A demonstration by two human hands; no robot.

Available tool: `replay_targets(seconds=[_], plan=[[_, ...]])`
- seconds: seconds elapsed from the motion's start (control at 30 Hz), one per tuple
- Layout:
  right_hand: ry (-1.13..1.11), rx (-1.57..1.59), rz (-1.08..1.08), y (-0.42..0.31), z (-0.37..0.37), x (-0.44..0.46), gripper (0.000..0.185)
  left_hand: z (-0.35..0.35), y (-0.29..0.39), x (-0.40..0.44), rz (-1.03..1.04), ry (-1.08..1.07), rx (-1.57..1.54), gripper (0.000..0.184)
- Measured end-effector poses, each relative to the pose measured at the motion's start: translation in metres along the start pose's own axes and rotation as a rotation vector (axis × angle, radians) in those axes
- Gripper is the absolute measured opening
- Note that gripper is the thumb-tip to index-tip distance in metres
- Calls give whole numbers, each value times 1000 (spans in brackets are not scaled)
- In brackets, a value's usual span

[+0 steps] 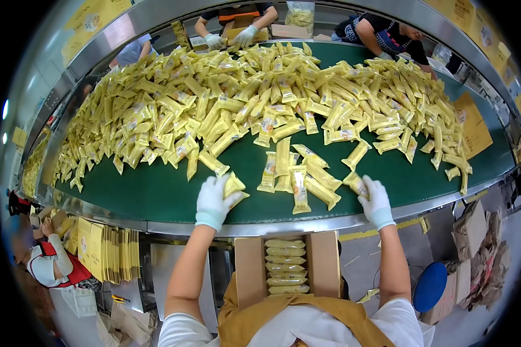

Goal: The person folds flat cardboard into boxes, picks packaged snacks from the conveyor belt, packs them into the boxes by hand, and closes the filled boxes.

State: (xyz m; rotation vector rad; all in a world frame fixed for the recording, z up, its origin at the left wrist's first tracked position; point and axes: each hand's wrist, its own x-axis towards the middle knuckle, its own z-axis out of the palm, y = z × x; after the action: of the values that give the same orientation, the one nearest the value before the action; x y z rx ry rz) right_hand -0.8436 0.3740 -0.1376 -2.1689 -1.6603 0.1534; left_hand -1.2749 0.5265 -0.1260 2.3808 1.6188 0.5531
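Both hands wear white gloves and are over the near edge of a green conveyor belt. My left hand is closed around a yellow snack packet. Another yellow packet is gripped by the fingers of my right hand. Between the hands lies a loose cluster of packets, some overlapping. Close to my body an open cardboard box holds a column of several packets lying flat.
A large heap of yellow packets covers the far belt. Co-workers stand across it, one with gloved hands at a box. Folded yellow cartons stand lower left, near a person in a red apron. A blue stool and brown paper are right.
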Motion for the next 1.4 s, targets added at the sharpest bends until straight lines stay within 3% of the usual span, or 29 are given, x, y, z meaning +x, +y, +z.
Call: replay_targets(seconds=[0.1,0.13,0.23,0.3,0.4,0.57,0.7,0.77,0.9,0.97,1.1,1.13,1.23,1.27,1.3,1.37,1.4], plan=[[204,230,-47,-43,-22,14,56,26,-2,-20,-31,-199,313,68],[232,300,-131,-56,-19,18,52,29,-3,-22,-2,-158,334,64],[-35,216,-177,-95,-1,29,44,34,-6,-11,-85,-264,323,59],[-244,87,-84,-102,37,35,37,25,-3,-1,-141,-221,-30,50],[-211,-67,-105,-106,64,36,34,16,30,17,-92,-62,-426,48],[-441,-101,-75,-100,29,33,28,21,88,77,-249,-141,-192,56],[-179,44,-2,-105,-25,36,35,62,95,102,-292,-320,-6,65],[-28,80,-56,-92,-14,58,37,59,104,106,-240,-391,67,65],[-151,-143,-36,-100,45,81,31,59,98,101,-237,-396,98,63],[-91,-278,0,-97,57,86,19,48,89,92,-277,-325,125,50],[5,-343,-154,-71,48,71,9,17,47,59,-93,-201,335,28],[-25,-359,-135,-66,44,63,12,14,35,51,-50,-241,417,33],[67,-377,-249,-60,47,28,28,47,-8,21,225,11,562,47],[133,-379,-312,-58,48,17,35,49,-9,12,210,-132,541,74],[83,-333,-348,-74,25,2,64,44,-1,6,206,-106,516,82],[150,-374,-378,-77,23,-14,79,39,13,-6,201,-59,464,97],[121,-327,-360,-71,22,-15,82,34,16,-4,131,-161,387,108]])
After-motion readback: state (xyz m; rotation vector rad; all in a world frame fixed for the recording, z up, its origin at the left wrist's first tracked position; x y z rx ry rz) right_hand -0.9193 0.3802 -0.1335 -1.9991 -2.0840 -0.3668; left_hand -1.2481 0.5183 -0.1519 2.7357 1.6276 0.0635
